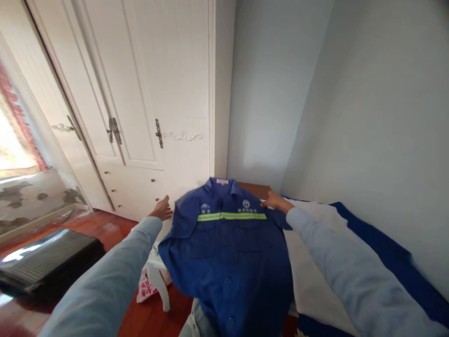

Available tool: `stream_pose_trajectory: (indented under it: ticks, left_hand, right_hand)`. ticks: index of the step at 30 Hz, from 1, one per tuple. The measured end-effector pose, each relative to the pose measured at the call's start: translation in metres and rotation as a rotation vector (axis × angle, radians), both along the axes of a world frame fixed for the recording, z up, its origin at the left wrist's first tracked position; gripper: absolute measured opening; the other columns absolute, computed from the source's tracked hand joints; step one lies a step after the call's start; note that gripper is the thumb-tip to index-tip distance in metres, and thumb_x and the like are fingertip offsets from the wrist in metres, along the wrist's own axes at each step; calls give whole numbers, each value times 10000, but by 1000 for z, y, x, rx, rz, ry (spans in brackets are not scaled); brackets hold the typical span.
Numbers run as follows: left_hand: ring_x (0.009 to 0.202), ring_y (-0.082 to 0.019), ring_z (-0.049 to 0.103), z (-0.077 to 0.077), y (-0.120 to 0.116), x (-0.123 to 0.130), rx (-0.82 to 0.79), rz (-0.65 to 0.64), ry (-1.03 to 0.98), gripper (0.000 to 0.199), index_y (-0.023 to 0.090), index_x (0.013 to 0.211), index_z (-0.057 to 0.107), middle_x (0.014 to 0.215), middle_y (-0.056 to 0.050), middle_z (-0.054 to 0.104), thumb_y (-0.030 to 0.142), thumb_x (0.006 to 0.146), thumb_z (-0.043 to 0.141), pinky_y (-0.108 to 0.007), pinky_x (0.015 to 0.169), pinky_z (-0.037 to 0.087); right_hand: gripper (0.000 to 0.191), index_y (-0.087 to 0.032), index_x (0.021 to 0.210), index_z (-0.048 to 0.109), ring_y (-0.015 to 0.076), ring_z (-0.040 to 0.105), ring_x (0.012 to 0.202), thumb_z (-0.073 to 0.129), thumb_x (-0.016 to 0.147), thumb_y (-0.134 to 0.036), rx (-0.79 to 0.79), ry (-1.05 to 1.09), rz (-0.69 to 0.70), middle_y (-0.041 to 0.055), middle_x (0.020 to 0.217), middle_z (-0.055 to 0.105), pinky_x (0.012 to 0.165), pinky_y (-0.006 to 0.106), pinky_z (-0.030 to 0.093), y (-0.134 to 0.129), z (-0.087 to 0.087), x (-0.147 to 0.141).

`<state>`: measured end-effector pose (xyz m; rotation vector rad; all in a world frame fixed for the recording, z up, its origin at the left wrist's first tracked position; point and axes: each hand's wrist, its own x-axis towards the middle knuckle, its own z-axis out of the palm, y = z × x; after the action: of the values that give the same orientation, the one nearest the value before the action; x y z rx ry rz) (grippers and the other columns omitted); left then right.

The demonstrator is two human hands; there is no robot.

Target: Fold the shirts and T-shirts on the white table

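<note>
A blue work shirt (228, 252) with a yellow-green reflective stripe across the chest lies face up, collar away from me, over a small white table (157, 274). My left hand (162, 208) rests at the shirt's left shoulder, fingers extended, touching the sleeve edge. My right hand (275, 201) lies at the right shoulder, fingers flat on the fabric. Both arms wear light blue sleeves. Whether either hand pinches the cloth is hard to make out.
A white wardrobe (140, 117) with metal handles stands behind the table. A bed with white and blue covers (333, 262) runs along the right wall. A black suitcase (49, 262) lies on the red wood floor at left. A printed bag (145, 285) sits under the table.
</note>
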<state>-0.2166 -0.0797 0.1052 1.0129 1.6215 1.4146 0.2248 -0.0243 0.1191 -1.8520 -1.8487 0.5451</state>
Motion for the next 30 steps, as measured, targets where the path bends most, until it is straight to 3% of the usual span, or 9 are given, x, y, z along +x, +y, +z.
stream_pose_trajectory:
  ticks: [4,7,10,14,18,21,24,27,30]
  left_hand:
    - [1314,-418,518,-23,10,-15,-81,8,209,507,129,1016,586,1291,-285,584,599,847,503,-589,1021,465]
    - [1441,-349,392,-26,19,-11,-2,-109,366,609,123,1130,616,1447,-244,517,582,733,659,-471,1211,283]
    - [1480,-345,335,-33,18,9,32,-297,582,924,99,1335,556,1537,-244,426,665,627,734,-435,1245,211]
    - [1539,-453,50,-47,7,32,-107,-655,1077,1313,159,1530,381,1659,-237,118,791,452,782,-648,1212,113]
    - [1451,-420,372,-56,10,23,-85,-698,1005,976,190,1371,602,1539,-192,451,659,536,791,-541,1198,292]
    - [1270,-344,587,-55,10,5,-50,-656,933,576,205,1092,757,1276,-135,691,616,707,640,-413,1136,412]
    - [1353,-332,522,-54,-7,-6,-40,-659,912,596,217,1084,762,1362,-122,644,672,724,627,-403,1171,379]
    - [1461,-375,376,-57,-29,-4,-15,-688,968,898,190,1314,659,1542,-157,461,701,585,776,-473,1224,294]
    - [1392,-353,473,-62,-40,-2,55,-700,959,642,225,1209,724,1470,-124,554,628,710,716,-455,1202,327]
  right_hand:
    - [548,-24,1231,620,402,605,1226,764,729,-191,0,-170,-11,279,1252,647,988,440,489,14,-32,-15]
    - [527,-50,1283,605,351,586,1265,714,784,-180,30,-241,102,242,1300,635,1025,382,462,24,-37,-31]
    - [537,-68,1344,576,304,546,1311,639,813,-129,94,-289,232,213,1362,605,1074,342,414,30,-41,-52]
    - [648,-72,1455,485,267,438,1411,523,809,-47,167,-343,370,193,1501,491,1150,332,336,34,-52,-80]
    - [756,-39,1542,358,255,309,1497,478,797,-9,190,-394,446,201,1610,333,1218,335,244,40,-70,-98]
    - [662,-43,1478,475,271,410,1445,490,817,-30,138,-434,483,214,1553,427,1190,344,310,44,-86,-102]
    - [562,-54,1430,544,284,461,1408,438,879,-63,131,-459,476,212,1509,487,1167,368,352,42,-100,-102]
    - [564,-41,1468,499,277,417,1439,404,913,-86,175,-467,452,212,1540,446,1196,367,305,39,-110,-100]
    - [564,-51,1483,484,245,399,1452,393,929,-106,198,-473,432,189,1548,445,1213,346,275,37,-117,-97]
